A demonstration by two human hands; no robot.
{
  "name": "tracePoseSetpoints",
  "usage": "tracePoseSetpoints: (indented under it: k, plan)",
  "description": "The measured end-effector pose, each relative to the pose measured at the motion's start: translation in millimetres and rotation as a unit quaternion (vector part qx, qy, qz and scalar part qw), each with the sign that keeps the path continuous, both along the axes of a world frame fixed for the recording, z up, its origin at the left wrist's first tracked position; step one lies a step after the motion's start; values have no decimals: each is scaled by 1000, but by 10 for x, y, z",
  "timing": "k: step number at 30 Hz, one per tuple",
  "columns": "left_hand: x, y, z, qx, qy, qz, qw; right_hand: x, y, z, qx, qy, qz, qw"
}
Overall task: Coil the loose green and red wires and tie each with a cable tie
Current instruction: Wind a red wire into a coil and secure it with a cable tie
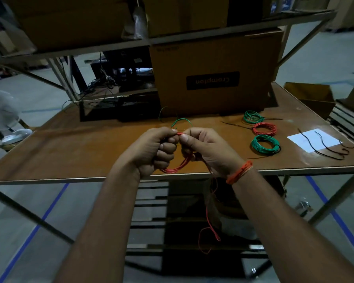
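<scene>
In the head view, the left hand and the right hand meet above the near edge of the brown wooden table, both with fingers curled round a thin red wire partly wound into loops; its loose tail hangs below the table. Far behind the hands lies a loose green wire. To the right lie three tied coils: a far green coil, a red coil and a near green coil. Black cable ties rest across a white paper sheet at far right.
</scene>
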State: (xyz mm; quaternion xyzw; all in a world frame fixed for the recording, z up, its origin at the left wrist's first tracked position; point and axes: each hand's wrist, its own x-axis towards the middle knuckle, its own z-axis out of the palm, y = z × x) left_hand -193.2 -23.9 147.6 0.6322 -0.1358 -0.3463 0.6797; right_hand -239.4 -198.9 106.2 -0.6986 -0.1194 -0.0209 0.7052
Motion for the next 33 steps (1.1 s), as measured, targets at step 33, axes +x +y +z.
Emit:
tracePoseSetpoints:
  k: [33]
  plan:
    - [-288, -499, -631, -63, -201, 309, 928, -828, -306, -179, -502, -221, -67, 833]
